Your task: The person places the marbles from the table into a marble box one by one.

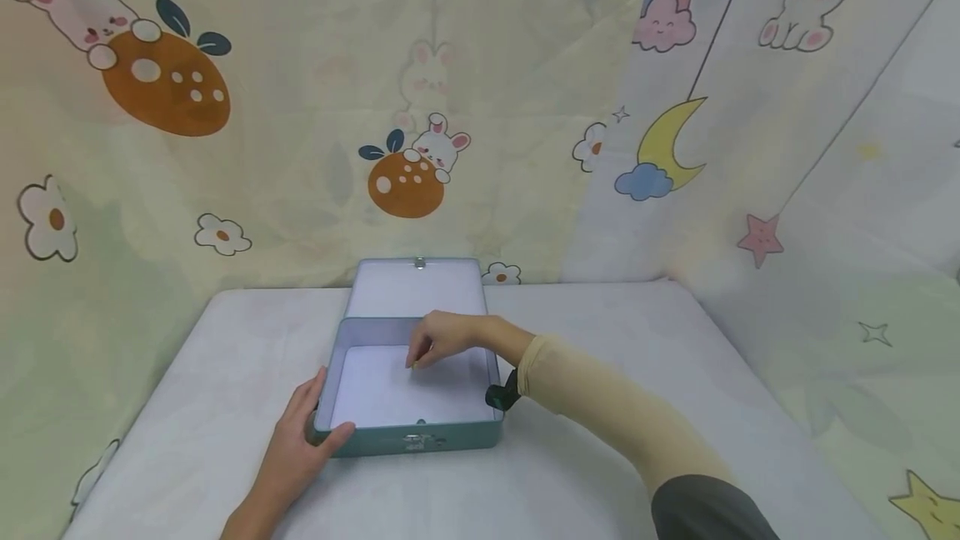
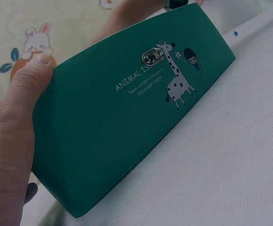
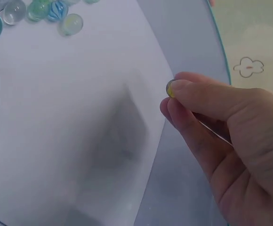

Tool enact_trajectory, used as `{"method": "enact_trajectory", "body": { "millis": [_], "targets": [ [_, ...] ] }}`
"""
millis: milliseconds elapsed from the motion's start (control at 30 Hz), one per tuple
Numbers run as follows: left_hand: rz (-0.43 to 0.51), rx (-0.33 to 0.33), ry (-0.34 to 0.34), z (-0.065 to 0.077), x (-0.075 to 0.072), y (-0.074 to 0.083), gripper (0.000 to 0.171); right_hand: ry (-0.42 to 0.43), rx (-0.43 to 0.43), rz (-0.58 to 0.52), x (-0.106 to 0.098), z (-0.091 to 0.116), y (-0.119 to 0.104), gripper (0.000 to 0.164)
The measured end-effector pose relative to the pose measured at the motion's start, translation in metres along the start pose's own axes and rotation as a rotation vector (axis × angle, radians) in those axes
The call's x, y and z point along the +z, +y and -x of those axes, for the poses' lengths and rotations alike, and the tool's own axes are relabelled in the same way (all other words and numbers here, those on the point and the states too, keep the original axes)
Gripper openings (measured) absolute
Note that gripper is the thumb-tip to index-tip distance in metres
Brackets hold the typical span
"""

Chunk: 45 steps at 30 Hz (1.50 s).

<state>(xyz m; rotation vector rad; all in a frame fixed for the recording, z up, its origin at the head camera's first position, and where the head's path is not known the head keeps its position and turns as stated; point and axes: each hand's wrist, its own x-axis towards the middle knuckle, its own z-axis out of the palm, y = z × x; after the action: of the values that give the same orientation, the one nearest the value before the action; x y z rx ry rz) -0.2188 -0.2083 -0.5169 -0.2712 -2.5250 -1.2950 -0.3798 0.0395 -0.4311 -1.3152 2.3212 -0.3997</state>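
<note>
An open green tin box (image 1: 468,437) with a white inside stands on the table, its lid (image 1: 416,292) folded back behind it. At the front left corner my left hand (image 1: 297,442) holds the box, fingers along the outer left side and thumb at the rim. My right hand (image 1: 448,335) is over the inside of the box. Between its thumb and fingertips it pinches a clear marble (image 3: 170,88) with yellow in it. Several other glass marbles (image 3: 72,24), clear, green and blue-striped, lie on the box's white floor in the right wrist view.
The box stands on a white-covered table (image 1: 600,473). A cloth backdrop (image 1: 300,107) printed with rabbits, flowers and stars hangs right behind the table. A metal clasp (image 2: 152,57) and a printed giraffe (image 2: 180,87) are on the box's front wall.
</note>
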Motion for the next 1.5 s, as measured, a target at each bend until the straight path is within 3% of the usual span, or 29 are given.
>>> {"method": "enact_trajectory", "body": {
  "millis": [400, 567, 1000, 1267, 1500],
  "targets": [
    [0.0, 0.007, -0.004, 0.0, 0.001, -0.003, 0.086, 0.0, 0.092, 0.197, 0.015, -0.018, -0.002, 0.009],
    [0.019, -0.004, -0.017, -0.001, 0.002, -0.002, 0.086, -0.029, 0.127, 0.197, 0.021, -0.021, -0.003, 0.009],
    [-0.005, -0.016, -0.019, 0.0, 0.002, -0.003, 0.085, -0.052, 0.102, 0.193, 0.021, -0.022, -0.009, 0.013],
    [-0.009, -0.023, -0.023, 0.002, 0.004, -0.001, 0.085, 0.024, 0.072, 0.157, 0.007, -0.004, -0.012, 0.015],
    [-0.019, -0.03, -0.024, 0.002, 0.002, 0.0, 0.084, 0.106, 0.062, 0.102, -0.009, 0.027, -0.019, 0.018]
  ]
}}
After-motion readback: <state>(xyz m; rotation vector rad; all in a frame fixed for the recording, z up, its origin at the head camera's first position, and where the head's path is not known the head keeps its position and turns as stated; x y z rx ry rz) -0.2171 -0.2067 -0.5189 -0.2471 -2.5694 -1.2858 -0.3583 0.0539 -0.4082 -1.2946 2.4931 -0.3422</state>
